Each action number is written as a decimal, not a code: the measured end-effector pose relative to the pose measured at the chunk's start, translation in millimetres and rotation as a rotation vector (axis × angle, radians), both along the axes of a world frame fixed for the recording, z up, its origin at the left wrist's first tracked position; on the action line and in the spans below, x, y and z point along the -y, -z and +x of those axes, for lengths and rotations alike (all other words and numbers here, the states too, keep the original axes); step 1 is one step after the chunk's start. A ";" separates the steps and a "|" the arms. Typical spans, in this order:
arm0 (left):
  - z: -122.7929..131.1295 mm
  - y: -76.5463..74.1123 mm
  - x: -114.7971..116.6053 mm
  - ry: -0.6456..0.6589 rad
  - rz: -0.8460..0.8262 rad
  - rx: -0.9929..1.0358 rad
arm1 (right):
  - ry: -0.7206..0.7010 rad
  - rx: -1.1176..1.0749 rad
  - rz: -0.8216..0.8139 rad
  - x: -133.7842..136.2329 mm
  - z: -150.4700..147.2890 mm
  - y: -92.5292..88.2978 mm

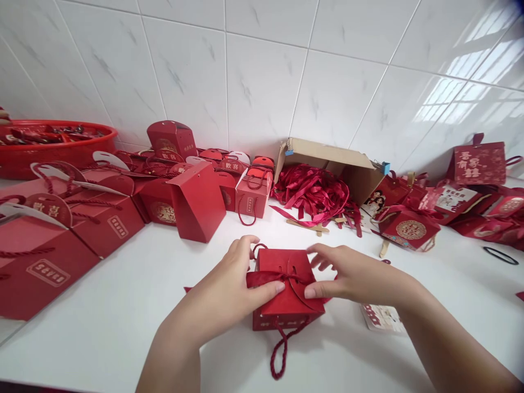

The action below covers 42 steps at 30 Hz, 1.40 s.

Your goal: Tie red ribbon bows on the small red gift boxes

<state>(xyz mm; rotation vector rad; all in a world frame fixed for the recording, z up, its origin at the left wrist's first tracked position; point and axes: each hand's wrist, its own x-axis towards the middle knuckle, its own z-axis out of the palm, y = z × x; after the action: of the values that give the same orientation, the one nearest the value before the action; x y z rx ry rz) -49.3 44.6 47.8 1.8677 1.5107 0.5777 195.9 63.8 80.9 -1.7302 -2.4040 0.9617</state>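
A small red gift box sits on the white table in front of me, its curved flaps folded shut. A dark red ribbon crosses its top and meets in a knot at the middle. My left hand grips the box's left side, thumb over the ribbon near the knot, the other fingers partly hidden. At the right side, my right hand has its thumb by the flap edge and its fingers apart beyond the corner. A twisted cord handle hangs toward me from the box's front.
Red boxes with cord handles line the left, near a red basin of small wrapped items. A cardboard box spills red ribbons. Tied gift boxes stand right, near a black ring and a printed card.
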 end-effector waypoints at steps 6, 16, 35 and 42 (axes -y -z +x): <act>-5.1 -0.3 -3.0 0.052 -0.185 0.090 | -0.106 -0.093 -0.164 -11.0 1.9 -0.5; 4.9 -7.2 -2.6 0.103 -0.296 0.198 | -0.008 -0.325 -0.142 -13.2 -2.3 4.5; 2.0 -4.7 -5.5 0.006 -0.212 0.133 | -0.043 -0.306 -0.118 -13.3 -3.2 0.6; -7.0 -2.4 -10.3 -0.041 -0.127 0.034 | -0.075 -0.210 -0.100 -18.5 3.8 1.1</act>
<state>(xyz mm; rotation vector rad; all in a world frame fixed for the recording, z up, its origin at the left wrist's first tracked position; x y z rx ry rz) -56.2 54.9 50.1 1.7258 1.5306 0.5177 199.7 82.2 79.7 -1.4899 -2.3383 1.2248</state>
